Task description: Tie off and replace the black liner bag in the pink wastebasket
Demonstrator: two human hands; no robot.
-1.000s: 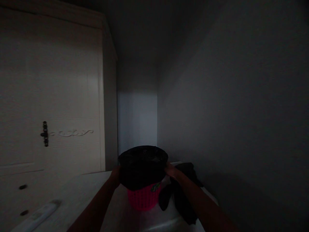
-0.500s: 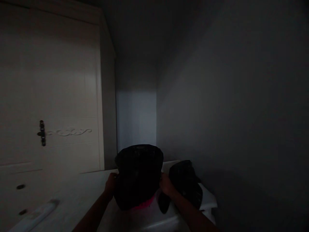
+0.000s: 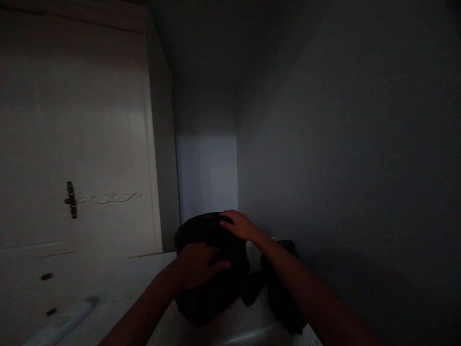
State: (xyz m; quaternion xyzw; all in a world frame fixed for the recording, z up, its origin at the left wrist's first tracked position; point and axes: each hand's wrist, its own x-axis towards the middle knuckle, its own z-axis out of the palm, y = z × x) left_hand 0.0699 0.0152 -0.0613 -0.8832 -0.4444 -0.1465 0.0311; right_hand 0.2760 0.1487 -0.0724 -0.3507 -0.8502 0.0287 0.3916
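Note:
A large black bag-like thing (image 3: 234,283) with a rounded top stands on a white surface; the dim light hides its details. My left hand (image 3: 201,264) lies over its near side, thumb apart from the fingers. Across its upper right edge rests my right hand (image 3: 239,225), fingers stretched out and thumb spread. Both hands touch the black thing without closing round it. A bit of pink shows faintly under its lower edge. To the right, partly behind my right forearm, is another dark bundle (image 3: 279,293).
A white cabinet (image 3: 108,120) with a dark handle (image 3: 71,199) stands at left. A grey wall (image 3: 342,168) rises along the right side. At lower left lies a pale long object (image 3: 68,319), blurred. The white surface (image 3: 147,269) spreads beneath the dark things.
My hands have left the two sides of the black bag-like thing and moved up onto its front and top. It now sits slightly turned and further right.

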